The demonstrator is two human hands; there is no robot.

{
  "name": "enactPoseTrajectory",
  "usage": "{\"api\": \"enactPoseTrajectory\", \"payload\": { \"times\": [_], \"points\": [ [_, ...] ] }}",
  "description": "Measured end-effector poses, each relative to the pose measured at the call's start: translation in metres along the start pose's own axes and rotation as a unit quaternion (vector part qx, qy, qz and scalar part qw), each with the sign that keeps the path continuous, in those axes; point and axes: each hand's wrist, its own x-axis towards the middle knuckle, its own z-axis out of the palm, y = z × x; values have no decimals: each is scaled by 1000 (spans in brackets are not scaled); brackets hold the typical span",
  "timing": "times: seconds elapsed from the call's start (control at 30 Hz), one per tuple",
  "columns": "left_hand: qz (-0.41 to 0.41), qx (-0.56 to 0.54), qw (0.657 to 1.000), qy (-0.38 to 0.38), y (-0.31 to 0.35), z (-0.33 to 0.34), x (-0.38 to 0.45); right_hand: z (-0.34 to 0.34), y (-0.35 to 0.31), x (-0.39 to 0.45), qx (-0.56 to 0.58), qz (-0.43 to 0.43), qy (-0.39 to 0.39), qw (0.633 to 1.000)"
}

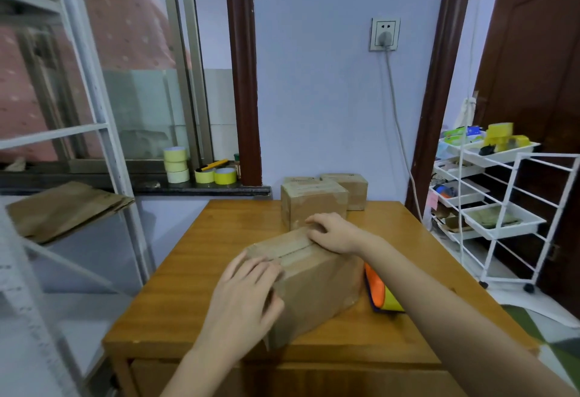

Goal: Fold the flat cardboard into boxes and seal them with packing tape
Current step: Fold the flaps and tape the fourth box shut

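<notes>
the brown corrugated cardboard box (pixel 317 280) looks matt and papery, with a strip of glossy clear packing tape (pixel 293 247) along its top seam. the two smaller brown cardboard boxes (pixel 314 200) behind it show the same dull finish. the orange-brown wooden desk (pixel 194 274) is smooth and lightly glossy, its grain visible. the flat brown cardboard sheets (pixel 66 208) are matt. the white wire trolley (pixel 514 208) looks like painted metal with smooth plastic trays.

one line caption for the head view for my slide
Both hands press tape along the box seam on a wooden table.
</notes>
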Motion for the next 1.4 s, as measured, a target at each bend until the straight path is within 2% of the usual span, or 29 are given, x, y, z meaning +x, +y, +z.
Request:
{"api": "enactPoseTrajectory", "payload": {
  "times": [0.23,0.4,0.53,0.67,0.87,0.93,1.03,1.1,1.17,1.3,1.4],
  "points": [
    [-104,60,992,-40,-40,1,1,-5,4,-26,36,-4,-3,999],
    [-174,41,978,-110,-52,2,32,-5,0,-56,62,12,18,998],
    [-184,22,966,-182,-53,9,68,-1,-7,-74,79,38,51,995],
    [-158,12,957,-242,-47,29,101,10,-12,-88,77,69,95,990],
    [-111,-48,953,-277,-39,53,131,15,-16,-102,-5,97,135,986],
    [-96,-22,959,-265,-39,54,135,15,-17,-104,-38,99,148,983],
    [-71,-28,982,-173,-31,42,126,14,-16,-107,-77,85,213,970],
    [-46,-124,984,-122,-20,28,111,12,-10,-112,-59,77,263,960],
    [4,-193,973,-128,-6,10,92,12,4,-120,-38,90,297,950],
    [69,-147,971,-176,11,10,64,15,43,-138,1,127,282,951],
    [61,-98,979,-166,14,23,58,25,67,-155,129,113,276,946]
  ]
}}
